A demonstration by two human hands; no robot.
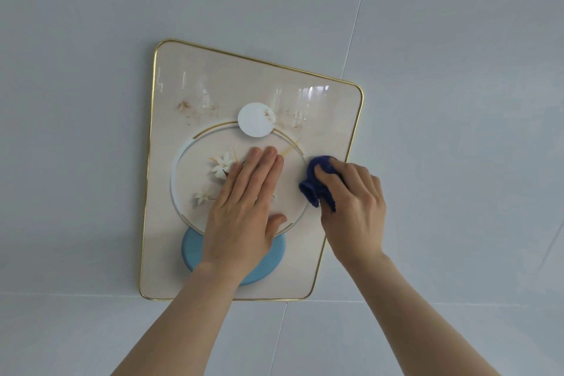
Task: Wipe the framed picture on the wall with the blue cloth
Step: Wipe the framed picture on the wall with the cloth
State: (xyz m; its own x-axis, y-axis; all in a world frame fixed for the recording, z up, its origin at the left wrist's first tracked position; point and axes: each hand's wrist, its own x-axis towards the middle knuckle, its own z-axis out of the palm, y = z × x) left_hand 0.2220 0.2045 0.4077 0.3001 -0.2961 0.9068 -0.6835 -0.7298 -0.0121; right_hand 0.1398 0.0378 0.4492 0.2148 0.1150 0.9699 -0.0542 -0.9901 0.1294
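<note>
Mid-wipe: right hand [355, 210] fingers bunching blue cloth [317, 185] at framed picture [232, 76] three o'clock edge. Left hand [244, 210] flat, fingers extended, bracing centre. Next, probably toward brown smudges [195, 108] at twelve o'clock.

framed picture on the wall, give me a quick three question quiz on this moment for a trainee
1. True or false: the left hand lies flat and open on the framed picture.
2. Which hand holds the blue cloth? A) left B) right C) neither
3. Fill in: the brownish smudges sit in the ____ part of the picture, above the white circle's lower edge.

Key
1. True. Its palm and fingers rest on the glass, over the large ring design.
2. B. The right hand grips the bunched cloth near the frame's right edge.
3. Upper. The cloth is lower down, so by position they look not yet wiped.
</note>
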